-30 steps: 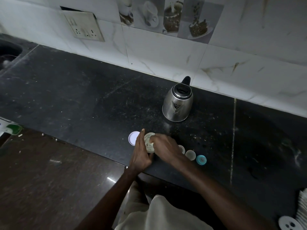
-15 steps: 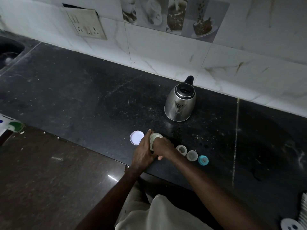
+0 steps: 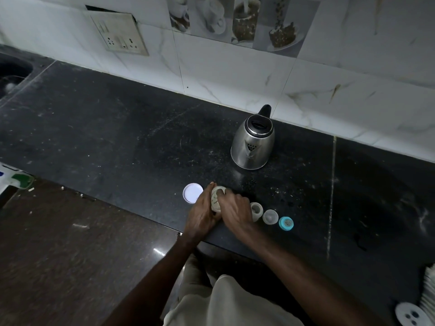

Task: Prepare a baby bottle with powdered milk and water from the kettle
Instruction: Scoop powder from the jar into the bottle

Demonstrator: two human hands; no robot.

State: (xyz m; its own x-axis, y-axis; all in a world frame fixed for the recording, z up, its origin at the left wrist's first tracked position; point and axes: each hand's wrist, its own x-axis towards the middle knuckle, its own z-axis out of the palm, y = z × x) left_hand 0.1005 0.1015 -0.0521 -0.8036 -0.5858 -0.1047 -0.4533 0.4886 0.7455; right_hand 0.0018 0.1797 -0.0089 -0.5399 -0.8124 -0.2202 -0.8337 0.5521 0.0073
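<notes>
Jar [image 3: 215,200] held two-handed, left grip [image 3: 202,215] curled round its side, right grip [image 3: 235,211] pinching its rim

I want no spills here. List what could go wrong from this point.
1. The open jar, held by the left hand with the right hand curled over its mouth, sits near the counter edge; a slip could spill its contents to the floor.
2. The bottle stands right beside the right hand; a sideways move might knock it over.
</notes>
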